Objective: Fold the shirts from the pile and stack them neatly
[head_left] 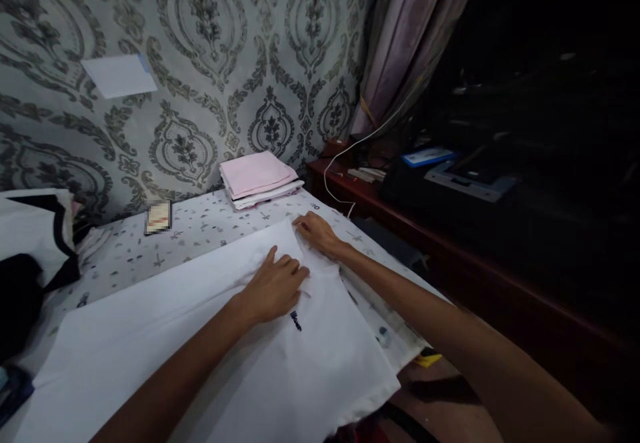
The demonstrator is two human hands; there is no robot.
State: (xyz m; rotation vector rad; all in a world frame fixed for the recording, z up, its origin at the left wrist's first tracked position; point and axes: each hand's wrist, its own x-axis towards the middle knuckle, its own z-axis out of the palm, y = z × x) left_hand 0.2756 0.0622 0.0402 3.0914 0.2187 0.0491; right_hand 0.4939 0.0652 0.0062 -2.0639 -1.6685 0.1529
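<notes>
A white T-shirt (pixel 345 336) with small dark lettering on it is spread over the patterned bed sheet, partly folded. My left hand (pixel 274 284) rests on top of the shirt beside the lettering, its thumb apart and its fingers slightly bent against the cloth. Farther off, my right hand (pixel 317 233) has its fingers curled at the shirt's far edge and pinches the fabric there. Some of the right fingertips are hidden.
A stack of folded clothes (pixel 260 176), pink on top, lies by the wall. A phone-like item (pixel 159 217) rests left of it. Black and white clothes (pixel 43 243) are heaped at left. A dark reddish wooden furniture edge (pixel 425 229) and white cable (pixel 367 137) are at right.
</notes>
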